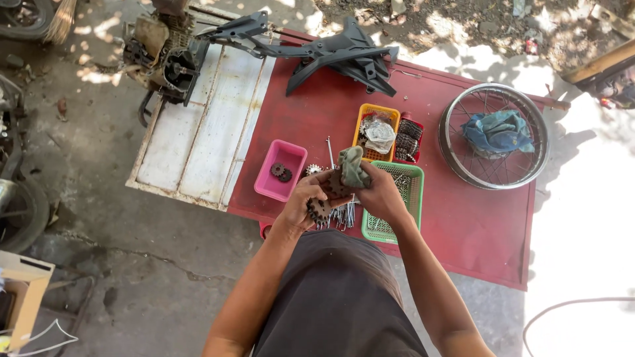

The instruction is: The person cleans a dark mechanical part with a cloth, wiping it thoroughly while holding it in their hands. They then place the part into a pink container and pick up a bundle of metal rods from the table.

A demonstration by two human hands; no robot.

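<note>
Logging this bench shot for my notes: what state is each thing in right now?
Left hand: closed around a toothed gear.
Right hand: gripping a green rag, pressed to the gear.
Pink tray: holds two dark gears.
Green basket: open, small metal parts inside.
Yellow basket: holds a crumpled bag.
Wheel rim: lying flat, blue cloth inside it.
Red table: partly in sunlight.

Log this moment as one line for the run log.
left hand: holds sprocket | right hand: presses green rag on it | below: red table, pink tray, green basket
</note>
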